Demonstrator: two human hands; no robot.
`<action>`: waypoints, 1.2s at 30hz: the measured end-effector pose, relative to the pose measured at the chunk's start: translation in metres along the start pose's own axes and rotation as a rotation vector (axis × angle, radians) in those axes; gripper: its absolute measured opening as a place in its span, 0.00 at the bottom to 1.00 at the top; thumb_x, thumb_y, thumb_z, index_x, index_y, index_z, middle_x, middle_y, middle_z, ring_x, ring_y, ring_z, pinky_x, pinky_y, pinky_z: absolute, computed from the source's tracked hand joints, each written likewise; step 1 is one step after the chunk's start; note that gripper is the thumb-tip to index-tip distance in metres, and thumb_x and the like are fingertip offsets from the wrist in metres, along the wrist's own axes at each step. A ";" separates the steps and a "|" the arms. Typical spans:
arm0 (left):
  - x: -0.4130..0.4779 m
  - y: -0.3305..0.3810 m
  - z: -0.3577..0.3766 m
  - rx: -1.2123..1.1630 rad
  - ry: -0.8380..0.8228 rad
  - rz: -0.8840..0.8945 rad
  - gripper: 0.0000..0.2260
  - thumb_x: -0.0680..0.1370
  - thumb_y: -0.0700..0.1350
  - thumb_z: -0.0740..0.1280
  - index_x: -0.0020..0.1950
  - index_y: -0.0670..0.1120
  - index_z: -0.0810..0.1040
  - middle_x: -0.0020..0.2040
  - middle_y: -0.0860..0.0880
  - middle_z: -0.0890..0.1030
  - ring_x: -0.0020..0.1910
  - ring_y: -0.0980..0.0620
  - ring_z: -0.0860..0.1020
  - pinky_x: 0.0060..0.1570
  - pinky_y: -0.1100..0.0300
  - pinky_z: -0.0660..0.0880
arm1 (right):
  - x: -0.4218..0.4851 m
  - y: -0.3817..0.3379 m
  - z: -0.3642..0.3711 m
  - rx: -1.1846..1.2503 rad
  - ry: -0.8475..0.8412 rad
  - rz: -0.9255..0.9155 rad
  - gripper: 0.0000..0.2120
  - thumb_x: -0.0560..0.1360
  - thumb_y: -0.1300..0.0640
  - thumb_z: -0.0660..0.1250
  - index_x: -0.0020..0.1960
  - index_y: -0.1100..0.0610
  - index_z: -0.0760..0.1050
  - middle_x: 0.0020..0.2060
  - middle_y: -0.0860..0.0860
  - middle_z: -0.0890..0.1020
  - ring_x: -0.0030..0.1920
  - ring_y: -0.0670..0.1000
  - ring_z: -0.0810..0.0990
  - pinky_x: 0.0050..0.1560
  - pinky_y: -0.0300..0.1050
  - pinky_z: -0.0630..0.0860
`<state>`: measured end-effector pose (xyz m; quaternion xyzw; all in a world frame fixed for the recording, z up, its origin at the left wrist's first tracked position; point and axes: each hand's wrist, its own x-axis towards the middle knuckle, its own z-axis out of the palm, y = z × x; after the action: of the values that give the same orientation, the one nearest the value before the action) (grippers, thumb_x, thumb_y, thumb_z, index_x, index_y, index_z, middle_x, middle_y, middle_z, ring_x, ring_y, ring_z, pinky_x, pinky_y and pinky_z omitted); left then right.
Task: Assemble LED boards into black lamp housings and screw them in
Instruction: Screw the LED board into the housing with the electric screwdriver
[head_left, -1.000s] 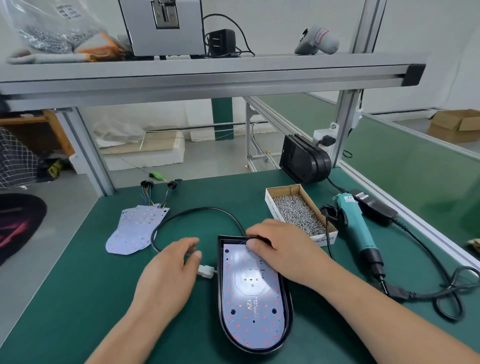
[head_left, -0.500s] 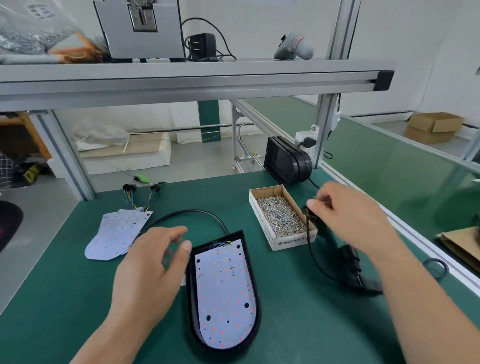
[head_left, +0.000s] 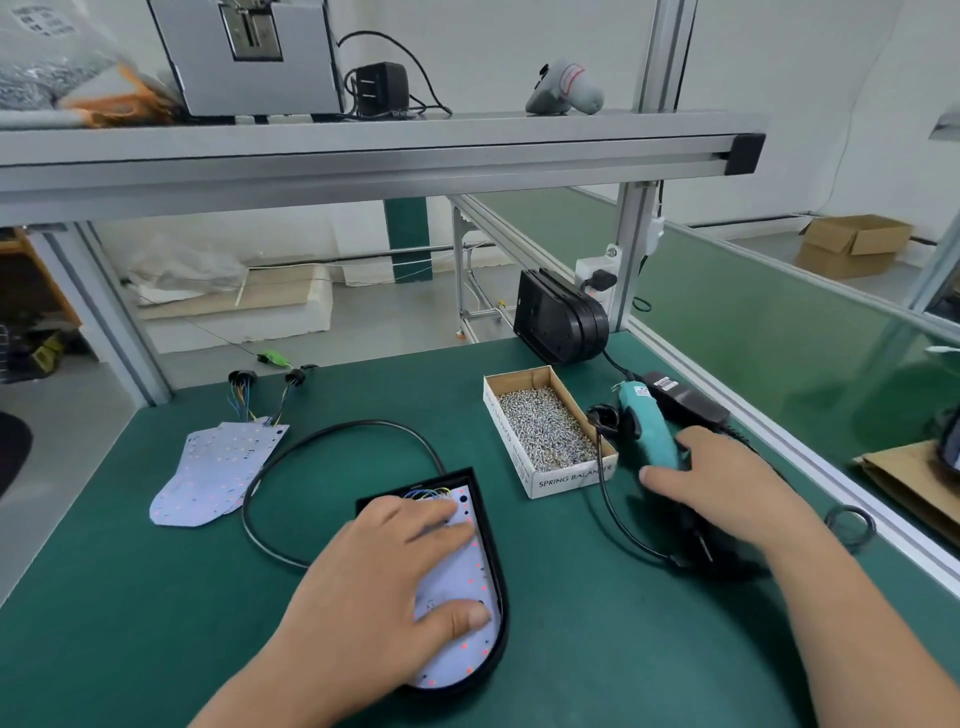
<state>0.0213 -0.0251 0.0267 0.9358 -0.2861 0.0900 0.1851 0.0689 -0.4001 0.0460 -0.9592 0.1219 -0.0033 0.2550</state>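
Head view: screw box beside screwdriver

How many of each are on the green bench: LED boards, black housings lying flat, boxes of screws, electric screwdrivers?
LED boards: 3, the seated board plus what look like 2 loose boards, overlapped
Black housing lying flat: 1
Box of screws: 1
Electric screwdriver: 1
Total: 6

Teal screwdriver (red-dotted white board)
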 end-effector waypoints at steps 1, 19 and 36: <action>0.002 0.001 0.000 0.005 -0.030 -0.016 0.32 0.74 0.76 0.64 0.73 0.62 0.78 0.73 0.68 0.71 0.71 0.59 0.68 0.70 0.56 0.70 | -0.001 0.000 -0.002 0.179 -0.011 0.004 0.21 0.69 0.39 0.74 0.45 0.56 0.75 0.34 0.49 0.82 0.31 0.52 0.80 0.33 0.46 0.73; 0.003 0.008 -0.018 -0.201 0.077 -0.151 0.16 0.74 0.63 0.71 0.60 0.63 0.83 0.65 0.70 0.74 0.71 0.64 0.70 0.65 0.72 0.64 | -0.010 -0.030 0.008 1.713 0.006 -0.230 0.26 0.69 0.47 0.82 0.58 0.56 0.73 0.41 0.52 0.80 0.39 0.53 0.83 0.40 0.47 0.83; 0.170 0.054 -0.009 0.247 -0.175 -0.042 0.10 0.84 0.49 0.64 0.56 0.52 0.85 0.52 0.50 0.85 0.56 0.46 0.78 0.53 0.51 0.78 | -0.008 -0.037 0.017 1.713 0.026 -0.047 0.19 0.85 0.45 0.64 0.64 0.61 0.76 0.41 0.55 0.81 0.37 0.53 0.80 0.36 0.45 0.81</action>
<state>0.1293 -0.1480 0.0969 0.9615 -0.2682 0.0385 0.0448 0.0712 -0.3592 0.0493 -0.4381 0.0603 -0.1107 0.8900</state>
